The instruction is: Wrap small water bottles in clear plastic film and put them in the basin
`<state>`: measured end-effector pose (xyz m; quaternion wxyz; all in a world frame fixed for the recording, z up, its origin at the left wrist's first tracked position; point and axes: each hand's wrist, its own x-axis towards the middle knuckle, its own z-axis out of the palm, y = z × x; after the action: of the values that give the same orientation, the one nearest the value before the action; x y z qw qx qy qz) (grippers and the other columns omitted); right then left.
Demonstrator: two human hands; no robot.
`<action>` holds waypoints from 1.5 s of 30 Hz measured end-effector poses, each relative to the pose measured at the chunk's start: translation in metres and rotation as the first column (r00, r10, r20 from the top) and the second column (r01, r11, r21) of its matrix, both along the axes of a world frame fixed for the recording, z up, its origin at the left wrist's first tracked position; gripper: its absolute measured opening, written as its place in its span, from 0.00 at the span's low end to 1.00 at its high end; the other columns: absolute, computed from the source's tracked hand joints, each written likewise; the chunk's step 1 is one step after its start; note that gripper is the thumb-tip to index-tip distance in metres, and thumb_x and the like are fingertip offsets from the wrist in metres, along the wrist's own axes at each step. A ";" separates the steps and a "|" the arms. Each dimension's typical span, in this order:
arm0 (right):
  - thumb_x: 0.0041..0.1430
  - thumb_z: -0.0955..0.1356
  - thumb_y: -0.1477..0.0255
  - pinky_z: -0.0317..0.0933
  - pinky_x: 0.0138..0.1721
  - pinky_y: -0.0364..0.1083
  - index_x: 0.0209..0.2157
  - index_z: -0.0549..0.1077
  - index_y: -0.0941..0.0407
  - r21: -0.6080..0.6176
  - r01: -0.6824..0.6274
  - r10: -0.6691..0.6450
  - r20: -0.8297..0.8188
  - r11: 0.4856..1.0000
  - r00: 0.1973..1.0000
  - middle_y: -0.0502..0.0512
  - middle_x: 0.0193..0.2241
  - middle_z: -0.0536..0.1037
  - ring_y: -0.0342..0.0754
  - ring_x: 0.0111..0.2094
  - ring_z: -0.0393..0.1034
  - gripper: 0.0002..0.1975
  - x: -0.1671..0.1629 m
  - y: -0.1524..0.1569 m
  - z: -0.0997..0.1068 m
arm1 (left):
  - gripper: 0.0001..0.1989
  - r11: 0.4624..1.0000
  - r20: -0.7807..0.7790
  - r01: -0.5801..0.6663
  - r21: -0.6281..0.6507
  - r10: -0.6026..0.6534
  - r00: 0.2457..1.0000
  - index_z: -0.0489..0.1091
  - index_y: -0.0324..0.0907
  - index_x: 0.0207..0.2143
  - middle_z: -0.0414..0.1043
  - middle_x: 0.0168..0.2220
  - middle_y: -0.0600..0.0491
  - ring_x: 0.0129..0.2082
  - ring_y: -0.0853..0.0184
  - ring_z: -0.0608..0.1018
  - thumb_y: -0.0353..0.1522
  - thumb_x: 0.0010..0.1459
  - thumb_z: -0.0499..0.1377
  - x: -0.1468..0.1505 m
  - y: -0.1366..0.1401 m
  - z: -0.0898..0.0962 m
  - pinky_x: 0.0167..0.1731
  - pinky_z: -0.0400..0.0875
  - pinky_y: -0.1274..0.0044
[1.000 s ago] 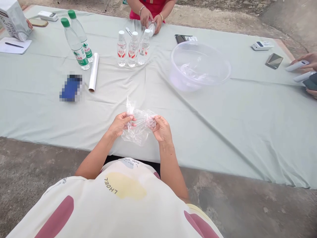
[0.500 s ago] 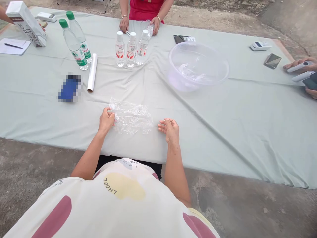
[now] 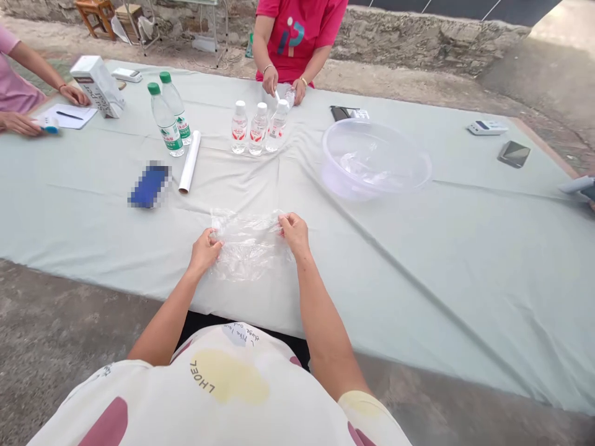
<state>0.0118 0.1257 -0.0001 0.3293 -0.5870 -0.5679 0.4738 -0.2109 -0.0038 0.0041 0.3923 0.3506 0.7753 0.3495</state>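
Observation:
A crumpled sheet of clear plastic film (image 3: 248,248) is spread between my hands, just above or on the cloth near the table's front edge. My left hand (image 3: 205,253) pinches its left side. At the upper right corner, my right hand (image 3: 294,234) pinches the film between thumb and fingers. Whether it is a bag or a single sheet I cannot tell. Beyond my left hand lie a white roll (image 3: 190,162) with a cardboard core and a blurred blue object (image 3: 149,186).
A translucent basin (image 3: 376,179) holding clear plastic stands right of centre. Three small bottles (image 3: 258,131), two green-capped bottles (image 3: 167,124) and a white carton (image 3: 100,87) stand farther back. A person in red (image 3: 300,43) works opposite; another (image 3: 23,93) sits left. Phones lie on the cloth.
My right hand has moved in from the right and taken hold of the film's right corner. The film is now stretched between both hands. The camera view has tilted up slightly.

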 end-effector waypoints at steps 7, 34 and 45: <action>0.57 0.65 0.57 0.64 0.31 0.45 0.38 0.70 0.54 -0.021 0.223 -0.222 0.030 0.975 0.974 0.51 0.31 0.76 0.43 0.23 0.68 0.15 0.057 0.018 -0.011 | 0.23 0.986 -0.214 0.162 -0.030 -0.165 0.963 0.65 0.46 0.55 0.75 0.41 0.52 0.28 0.67 0.76 0.39 0.58 0.59 -0.015 -0.011 0.000 0.29 0.70 0.75; 0.61 0.64 0.61 0.67 0.51 0.56 0.63 0.62 0.55 0.151 -0.378 0.237 0.559 0.913 0.794 0.62 0.55 0.73 0.58 0.51 0.72 0.31 0.001 0.150 0.085 | 0.48 0.599 -0.829 0.799 -0.055 -0.473 0.298 0.56 0.47 0.68 0.51 0.70 0.44 0.71 0.46 0.50 0.63 0.53 0.53 -0.032 0.012 -0.040 0.66 0.37 0.53; 0.63 0.66 0.61 0.55 0.60 0.64 0.63 0.59 0.55 0.491 -0.365 0.008 0.587 0.791 0.809 0.67 0.64 0.58 0.61 0.63 0.58 0.30 -0.092 0.333 0.078 | 0.51 0.614 -0.807 0.788 -0.045 -0.487 0.334 0.54 0.44 0.69 0.53 0.70 0.42 0.71 0.47 0.51 0.64 0.52 0.52 -0.031 0.014 -0.038 0.68 0.42 0.56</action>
<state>-0.0800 0.4585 0.0783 0.2619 -0.5069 -0.8130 0.1162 -0.2423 0.0100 -0.0340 0.0668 0.8056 0.5772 0.1157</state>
